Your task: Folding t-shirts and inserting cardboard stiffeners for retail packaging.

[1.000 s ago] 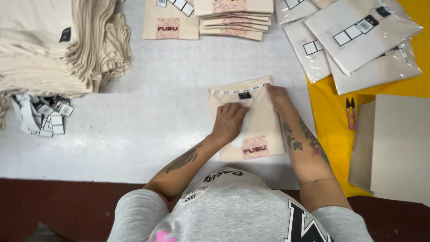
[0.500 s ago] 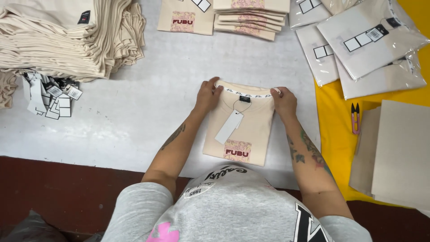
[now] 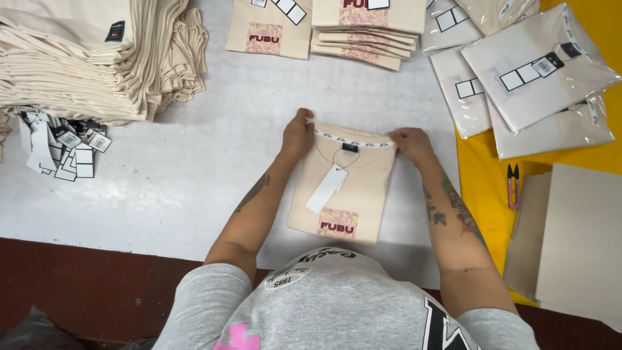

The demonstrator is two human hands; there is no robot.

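Folded cream T-shirt (image 3: 343, 185) lies flat on the white table (image 3: 162, 188), centre, just in front of the person. White rectangular hang tag (image 3: 326, 188) lies diagonal on its chest, hung from the dark neck label; small pink printed patch near the near hem.

Around it: far left, a tall stack of unfolded cream shirts (image 3: 97, 58), soft and rumpled at the edges. Just near of that stack, a loose pile of white tags (image 3: 61, 146). Far centre, two stacks of folded shirts (image 3: 337, 29) with the same pink patch. Far right, shirts bagged in clear glossy plastic (image 3: 531, 78), overlapping, partly on a yellow sheet (image 3: 483, 194). On the yellow, small red-handled snips (image 3: 512, 185); right of them, flat beige cardboard boards (image 3: 570, 240). Nothing lies between the hands and the shirt.

Left hand (image 3: 298, 136) grips the shirt's far left corner, fingers curled over the edge. Right hand (image 3: 409, 144) pinches the far right corner, fingers closed on the cloth. Both forearms tattooed, flanking the shirt.
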